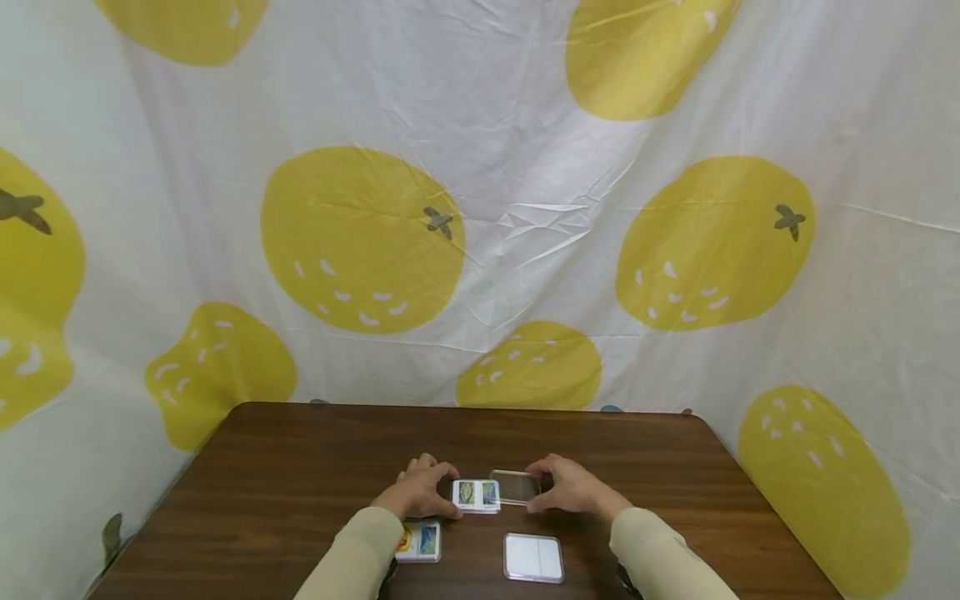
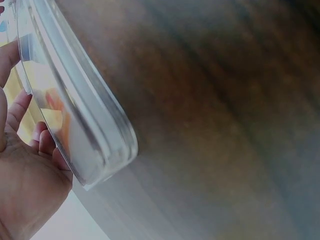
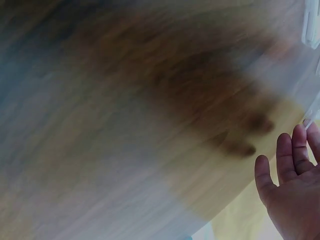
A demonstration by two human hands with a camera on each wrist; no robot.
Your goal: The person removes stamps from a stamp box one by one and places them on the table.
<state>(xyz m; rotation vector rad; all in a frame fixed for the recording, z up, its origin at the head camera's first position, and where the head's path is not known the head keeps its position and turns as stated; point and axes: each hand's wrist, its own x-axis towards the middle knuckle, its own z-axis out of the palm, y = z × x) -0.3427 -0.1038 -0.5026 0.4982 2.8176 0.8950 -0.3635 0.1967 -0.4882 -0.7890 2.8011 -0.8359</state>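
My left hand [image 1: 422,487] grips the left end of a flat clear case [image 1: 480,493] holding small pictures, thumb on the near side and index finger on the far side. To its right, my right hand [image 1: 566,486] pinches a transparent plastic lid [image 1: 516,487] by its right end. The lid's left edge overlaps the case's right end in the head view. A second picture case [image 1: 429,542] lies by my left wrist; a clear-walled case [image 2: 95,115] looms large in the left wrist view. In the right wrist view, the fingertips [image 3: 299,132] meet a clear edge.
A clear case with two white panels [image 1: 533,557] lies on the brown wooden table [image 1: 315,467], between my forearms and toward the near edge. Behind the table hangs a white cloth [image 1: 525,275] printed with yellow fruit.
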